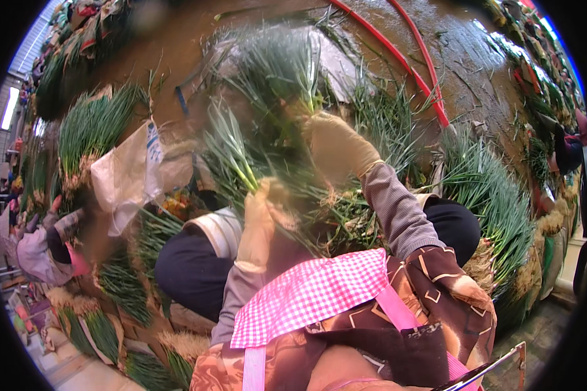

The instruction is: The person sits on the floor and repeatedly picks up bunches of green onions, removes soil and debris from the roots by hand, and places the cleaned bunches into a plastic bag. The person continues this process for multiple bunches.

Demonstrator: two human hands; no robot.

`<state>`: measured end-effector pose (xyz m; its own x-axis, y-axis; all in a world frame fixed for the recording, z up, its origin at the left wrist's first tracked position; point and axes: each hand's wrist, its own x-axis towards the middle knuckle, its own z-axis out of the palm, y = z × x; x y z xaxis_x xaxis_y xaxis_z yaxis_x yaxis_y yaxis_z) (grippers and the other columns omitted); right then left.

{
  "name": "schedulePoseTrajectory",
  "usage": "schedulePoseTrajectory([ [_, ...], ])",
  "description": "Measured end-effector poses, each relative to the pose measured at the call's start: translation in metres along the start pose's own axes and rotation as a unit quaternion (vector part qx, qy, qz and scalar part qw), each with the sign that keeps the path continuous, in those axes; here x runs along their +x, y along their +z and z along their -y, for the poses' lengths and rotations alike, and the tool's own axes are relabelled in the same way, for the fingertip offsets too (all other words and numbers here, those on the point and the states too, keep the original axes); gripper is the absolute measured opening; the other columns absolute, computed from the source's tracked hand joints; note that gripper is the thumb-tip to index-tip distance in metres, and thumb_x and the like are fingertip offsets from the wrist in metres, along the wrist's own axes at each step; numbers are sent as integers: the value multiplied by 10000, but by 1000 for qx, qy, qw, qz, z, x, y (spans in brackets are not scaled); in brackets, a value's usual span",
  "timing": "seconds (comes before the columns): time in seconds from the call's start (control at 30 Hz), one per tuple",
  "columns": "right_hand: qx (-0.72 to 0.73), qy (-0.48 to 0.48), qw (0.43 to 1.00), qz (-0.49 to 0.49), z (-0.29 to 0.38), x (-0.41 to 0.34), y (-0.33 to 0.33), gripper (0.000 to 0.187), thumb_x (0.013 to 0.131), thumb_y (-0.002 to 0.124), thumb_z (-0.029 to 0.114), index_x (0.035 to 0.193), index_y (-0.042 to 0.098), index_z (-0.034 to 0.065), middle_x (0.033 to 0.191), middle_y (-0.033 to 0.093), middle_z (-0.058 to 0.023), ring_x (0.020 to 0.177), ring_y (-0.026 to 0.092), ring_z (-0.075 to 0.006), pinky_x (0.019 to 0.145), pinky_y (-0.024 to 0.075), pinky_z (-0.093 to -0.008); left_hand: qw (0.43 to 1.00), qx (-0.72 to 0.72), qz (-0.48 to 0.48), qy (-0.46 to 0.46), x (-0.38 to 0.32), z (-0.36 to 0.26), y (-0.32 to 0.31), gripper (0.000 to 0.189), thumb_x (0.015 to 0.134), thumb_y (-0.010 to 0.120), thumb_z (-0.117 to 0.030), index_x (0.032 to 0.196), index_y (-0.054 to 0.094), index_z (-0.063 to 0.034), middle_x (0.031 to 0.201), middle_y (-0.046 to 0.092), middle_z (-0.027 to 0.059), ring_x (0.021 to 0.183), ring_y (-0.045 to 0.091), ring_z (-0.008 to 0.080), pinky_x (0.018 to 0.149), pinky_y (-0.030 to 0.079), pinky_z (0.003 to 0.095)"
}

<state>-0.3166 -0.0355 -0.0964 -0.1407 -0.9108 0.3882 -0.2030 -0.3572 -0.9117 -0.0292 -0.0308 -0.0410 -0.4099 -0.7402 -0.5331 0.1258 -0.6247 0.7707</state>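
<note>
My left hand (260, 215), in a tan glove, grips a small bunch of spring onions (247, 172) by the lower stems, leaves pointing up and away from me. My right hand (340, 139), gloved alike, reaches farther out with its fingertips closed around the base of a few spring onion stalks (311, 93). Beyond and beneath both hands spreads a loose heap of spring onions (269, 63), partly blurred. Between my knees, close to the right forearm, lie trimmings with roots and leaf scraps (352, 220). The right fingertips are blurred.
Red hoses (401, 58) run over the wet, muddy floor (464, 63). Stacked spring onions stand at my right (494, 195). To the left are a white woven sack (127, 171), an upright onion pile (95, 127) and another person (44, 254). Rooted bundles (95, 322) lie lower left.
</note>
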Motion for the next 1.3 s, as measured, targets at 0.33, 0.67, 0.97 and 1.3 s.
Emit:
schedulePoseTrajectory([
  [0.33,155,363,918,-32,127,-39,107,250,989,496,229,996,615,9,911,635,-26,755,565,-157,683,466,-286,999,-24,25,9,24,5,2,136,869,699,-102,948,621,-24,736,641,51,593,596,124,515,495,252],
  [0.67,241,357,895,-119,62,-15,134,228,906,636,223,919,645,-4,806,649,-35,684,573,-141,642,493,-299,991,-71,106,-28,4,14,3,153,896,674,-180,985,639,-61,746,602,6,598,567,121,498,469,285],
  [0.97,-49,419,900,-108,52,-5,162,240,884,602,190,992,617,-24,956,656,-161,873,636,-289,794,496,-395,985,-98,-123,63,31,70,-8,105,923,626,-77,1016,594,-41,798,620,5,627,572,106,518,470,245],
  [1.3,-175,408,883,152,43,4,157,340,880,581,381,865,649,48,759,661,-144,713,645,-308,694,517,-416,980,-129,-153,17,11,64,-17,98,916,630,-94,990,567,-87,688,536,-8,536,481,111,466,400,255],
])
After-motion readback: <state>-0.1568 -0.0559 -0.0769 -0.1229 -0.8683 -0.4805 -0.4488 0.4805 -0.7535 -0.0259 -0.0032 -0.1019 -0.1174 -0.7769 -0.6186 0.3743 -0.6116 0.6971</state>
